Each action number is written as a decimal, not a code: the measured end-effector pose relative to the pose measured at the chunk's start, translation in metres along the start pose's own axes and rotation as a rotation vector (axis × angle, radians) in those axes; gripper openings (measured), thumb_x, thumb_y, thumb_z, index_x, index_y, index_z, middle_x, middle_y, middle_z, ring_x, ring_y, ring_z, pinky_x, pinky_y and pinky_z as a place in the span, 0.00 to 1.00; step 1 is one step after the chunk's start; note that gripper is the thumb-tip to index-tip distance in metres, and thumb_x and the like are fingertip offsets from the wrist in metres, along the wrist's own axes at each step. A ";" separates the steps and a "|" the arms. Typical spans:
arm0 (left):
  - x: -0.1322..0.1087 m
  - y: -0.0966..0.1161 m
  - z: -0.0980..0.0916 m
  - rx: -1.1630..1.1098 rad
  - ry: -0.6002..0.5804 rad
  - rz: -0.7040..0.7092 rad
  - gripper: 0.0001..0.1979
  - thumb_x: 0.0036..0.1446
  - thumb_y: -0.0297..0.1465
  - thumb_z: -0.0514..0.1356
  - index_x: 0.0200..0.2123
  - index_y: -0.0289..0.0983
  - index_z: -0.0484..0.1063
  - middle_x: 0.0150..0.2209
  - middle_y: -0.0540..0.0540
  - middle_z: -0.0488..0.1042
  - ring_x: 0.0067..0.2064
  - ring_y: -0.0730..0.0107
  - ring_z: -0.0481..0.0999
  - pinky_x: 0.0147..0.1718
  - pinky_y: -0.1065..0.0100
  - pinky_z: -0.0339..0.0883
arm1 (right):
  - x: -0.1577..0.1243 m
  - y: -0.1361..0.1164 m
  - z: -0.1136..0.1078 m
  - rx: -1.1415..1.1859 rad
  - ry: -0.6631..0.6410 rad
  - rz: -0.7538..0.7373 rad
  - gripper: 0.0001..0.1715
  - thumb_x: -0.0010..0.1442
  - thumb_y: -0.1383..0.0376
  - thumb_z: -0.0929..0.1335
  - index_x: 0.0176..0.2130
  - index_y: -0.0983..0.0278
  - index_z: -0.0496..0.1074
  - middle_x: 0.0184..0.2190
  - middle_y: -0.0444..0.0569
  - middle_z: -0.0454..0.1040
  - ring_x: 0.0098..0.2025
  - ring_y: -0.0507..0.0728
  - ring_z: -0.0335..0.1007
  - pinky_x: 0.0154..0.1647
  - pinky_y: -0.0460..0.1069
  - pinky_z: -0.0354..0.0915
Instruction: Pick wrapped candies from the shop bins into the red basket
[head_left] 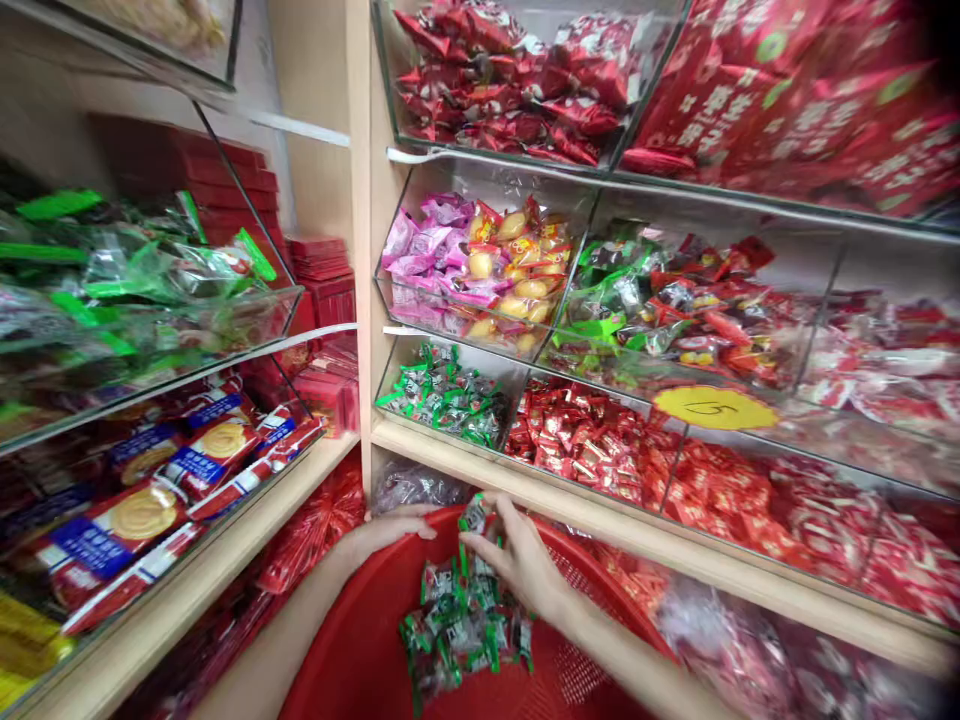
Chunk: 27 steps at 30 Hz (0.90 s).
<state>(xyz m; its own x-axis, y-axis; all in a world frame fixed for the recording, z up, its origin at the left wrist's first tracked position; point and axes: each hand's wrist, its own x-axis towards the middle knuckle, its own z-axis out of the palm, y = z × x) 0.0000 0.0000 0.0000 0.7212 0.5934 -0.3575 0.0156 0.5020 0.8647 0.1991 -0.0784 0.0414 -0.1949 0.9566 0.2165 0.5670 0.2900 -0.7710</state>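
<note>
Our right hand [519, 555] pinches a green-wrapped candy [472, 515] over the red basket [360, 635], more candies [469, 620] heaped inside. Our left hand [390, 532] rests at the rim; through blur, we cannot tell whether its fingers close. Loose pinch could drop the candy; slack left hold, tip the basket.

You get bright, fairly even light mid-picture, dimmer shade below the wooden shelf edge [600, 515]. Small glints speckle the red-wrapped candies [577, 440]. Your centre is sharpest; blur smears outward, bad on the green-trimmed packets [135, 265] at left and the large red packets [810, 115] upper right. Wide-angle stretch at the sides; top right corner goes black.
</note>
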 end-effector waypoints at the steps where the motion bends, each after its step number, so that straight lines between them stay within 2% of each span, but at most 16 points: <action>1: 0.001 -0.002 -0.001 0.008 0.008 -0.005 0.23 0.43 0.28 0.60 0.46 0.38 0.69 0.37 0.46 0.77 0.30 0.68 0.76 0.30 0.70 0.68 | -0.005 0.006 -0.001 -0.017 0.004 0.016 0.19 0.57 0.56 0.64 0.45 0.61 0.60 0.36 0.45 0.70 0.36 0.54 0.67 0.38 0.48 0.61; 5: 0.005 -0.006 -0.003 0.016 0.021 -0.014 0.24 0.41 0.29 0.61 0.47 0.38 0.68 0.38 0.46 0.77 0.32 0.66 0.76 0.30 0.69 0.68 | -0.016 0.024 0.002 -0.068 0.002 0.034 0.18 0.56 0.55 0.64 0.44 0.62 0.61 0.36 0.46 0.70 0.36 0.55 0.66 0.37 0.48 0.61; 11: 0.001 -0.001 0.001 -0.001 0.025 -0.043 0.24 0.41 0.30 0.62 0.46 0.37 0.69 0.36 0.46 0.77 0.28 0.69 0.75 0.27 0.71 0.66 | -0.009 0.026 0.022 -0.097 -0.027 0.048 0.18 0.56 0.55 0.64 0.43 0.62 0.61 0.31 0.45 0.70 0.32 0.55 0.66 0.34 0.48 0.61; 13: 0.000 -0.001 0.001 -0.003 0.032 -0.032 0.25 0.41 0.30 0.62 0.47 0.37 0.69 0.36 0.46 0.77 0.28 0.69 0.75 0.28 0.71 0.66 | -0.007 0.026 0.024 -0.088 -0.002 0.052 0.18 0.56 0.55 0.64 0.43 0.62 0.61 0.33 0.46 0.70 0.34 0.56 0.66 0.35 0.48 0.61; 16: -0.001 -0.002 -0.002 -0.004 0.057 -0.037 0.25 0.41 0.30 0.62 0.47 0.37 0.68 0.37 0.46 0.77 0.30 0.68 0.76 0.29 0.71 0.66 | -0.006 0.024 0.017 -0.048 0.061 0.045 0.19 0.56 0.55 0.64 0.44 0.62 0.61 0.36 0.47 0.70 0.37 0.55 0.67 0.38 0.49 0.62; 21: 0.003 -0.005 -0.006 0.009 0.032 -0.023 0.27 0.42 0.29 0.61 0.50 0.38 0.66 0.38 0.46 0.77 0.33 0.66 0.76 0.30 0.70 0.67 | -0.011 0.022 -0.011 -0.065 0.136 0.045 0.18 0.57 0.54 0.63 0.42 0.63 0.62 0.37 0.48 0.70 0.39 0.56 0.67 0.42 0.50 0.62; 24: 0.006 -0.007 -0.009 0.032 0.064 -0.032 0.28 0.41 0.29 0.61 0.51 0.39 0.66 0.36 0.47 0.77 0.32 0.66 0.76 0.30 0.70 0.67 | -0.024 0.034 -0.021 -0.128 0.085 0.040 0.18 0.57 0.55 0.63 0.44 0.63 0.63 0.41 0.50 0.70 0.44 0.57 0.66 0.46 0.51 0.61; 27: 0.007 -0.008 -0.011 0.061 0.120 -0.066 0.30 0.40 0.29 0.62 0.51 0.39 0.66 0.36 0.48 0.77 0.32 0.66 0.76 0.30 0.70 0.67 | -0.042 0.055 -0.024 -0.206 -0.009 0.079 0.22 0.57 0.56 0.64 0.49 0.62 0.61 0.44 0.51 0.69 0.46 0.59 0.65 0.47 0.53 0.61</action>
<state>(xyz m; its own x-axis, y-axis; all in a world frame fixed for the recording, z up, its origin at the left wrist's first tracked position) -0.0026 0.0072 -0.0139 0.6295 0.6326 -0.4511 0.1050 0.5060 0.8561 0.2576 -0.1018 0.0044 -0.1498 0.9767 0.1540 0.7324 0.2142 -0.6463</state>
